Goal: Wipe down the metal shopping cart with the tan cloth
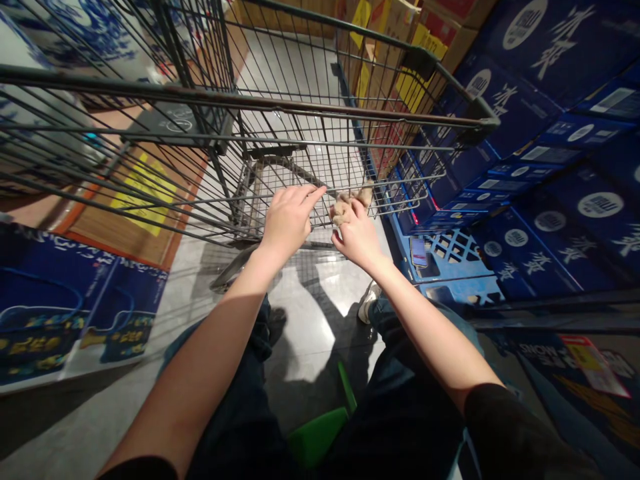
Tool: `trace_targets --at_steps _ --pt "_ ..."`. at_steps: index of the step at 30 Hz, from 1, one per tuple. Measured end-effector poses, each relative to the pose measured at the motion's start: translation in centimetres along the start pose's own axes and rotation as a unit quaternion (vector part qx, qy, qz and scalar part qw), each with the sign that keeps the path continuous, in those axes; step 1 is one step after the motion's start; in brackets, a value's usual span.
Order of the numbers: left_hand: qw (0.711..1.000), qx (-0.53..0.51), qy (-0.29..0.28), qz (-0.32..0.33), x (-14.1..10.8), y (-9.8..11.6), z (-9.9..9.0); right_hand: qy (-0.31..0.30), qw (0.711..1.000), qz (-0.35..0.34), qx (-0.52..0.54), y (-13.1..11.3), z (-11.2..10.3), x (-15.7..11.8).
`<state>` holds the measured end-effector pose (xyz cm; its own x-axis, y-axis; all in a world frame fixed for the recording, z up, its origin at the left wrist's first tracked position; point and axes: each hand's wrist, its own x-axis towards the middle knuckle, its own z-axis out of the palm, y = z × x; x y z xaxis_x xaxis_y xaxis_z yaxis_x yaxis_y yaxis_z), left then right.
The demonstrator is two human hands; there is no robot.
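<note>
A dark wire shopping cart stands in front of me. My left hand is at its near lower wires, palm down with fingers stretched out; whether it touches the wire is hard to tell. A crumpled beige cloth is bunched under the fingers of my right hand, against the cart's lower right wires. That hand's fingers curl over the cloth, and part of it sticks out at the upper right. Both hands are side by side, a small gap between them.
Stacked blue boxes line the right side, beside a blue plastic pallet with a phone on it. At left are a cardboard box and blue-and-white jars. Something green lies between my legs on the pale tiled floor.
</note>
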<state>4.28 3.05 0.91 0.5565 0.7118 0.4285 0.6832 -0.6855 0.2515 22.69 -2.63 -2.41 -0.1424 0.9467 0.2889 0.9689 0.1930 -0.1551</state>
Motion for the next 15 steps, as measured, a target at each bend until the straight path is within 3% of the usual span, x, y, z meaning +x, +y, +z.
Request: trace_targets --at_steps 3,10,15 --pt "1.000 0.001 -0.002 0.000 0.0 0.1 0.0 -0.028 0.999 0.023 0.004 0.2 0.1 0.0" --pt "1.000 0.005 0.001 -0.003 0.1 0.1 0.1 0.055 0.998 -0.018 0.032 0.1 -0.1 0.0" --pt "1.000 0.006 -0.003 0.000 0.0 0.0 0.0 -0.011 0.999 0.019 0.025 0.2 0.9 -0.4"
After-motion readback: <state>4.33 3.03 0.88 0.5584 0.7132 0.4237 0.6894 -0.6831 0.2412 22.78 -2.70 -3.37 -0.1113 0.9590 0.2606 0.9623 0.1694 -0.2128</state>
